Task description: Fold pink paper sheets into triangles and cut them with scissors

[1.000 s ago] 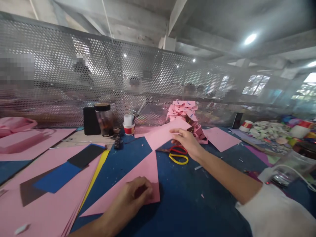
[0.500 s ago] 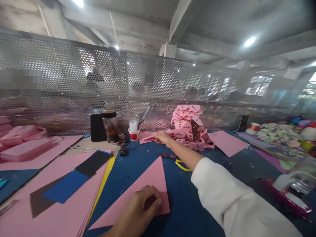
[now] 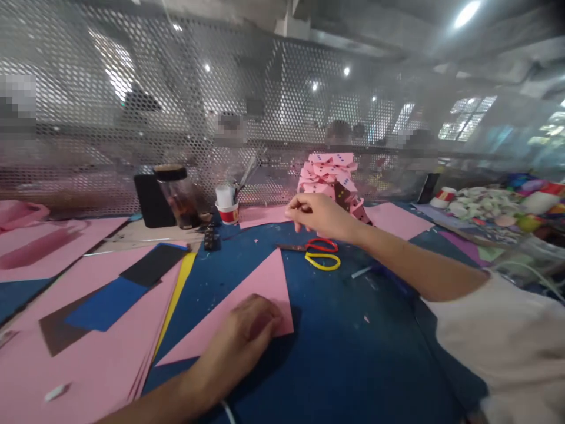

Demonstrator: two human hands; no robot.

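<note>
A folded pink paper triangle (image 3: 260, 277) lies on the blue tabletop in front of me. My left hand (image 3: 241, 330) rests on its lower part, fingers curled and thumb closed in, holding the sheet against the table. Above the table, beyond the triangle, my right hand (image 3: 320, 215) hovers with thumb and fingertips pinched together. Anything between those fingertips is too small to make out. Scissors (image 3: 322, 253) with one red and one yellow handle loop lie just below that hand. A heap of dotted pink folded pieces (image 3: 329, 168) stands behind it, partly hidden.
On the left are stacked pink sheets (image 3: 110, 371) with black and blue cards (image 3: 108, 306) on top. A lidded jar (image 3: 176, 197) and a red-white cup (image 3: 228, 212) stand before the perforated metal screen (image 3: 273, 118). Scraps (image 3: 485, 206) crowd the far right.
My right hand has drawn back from the pink strip near the heap, moving toward me and to the right, and the scissors show more fully. My left hand stays on the triangle. The view has tilted downward.
</note>
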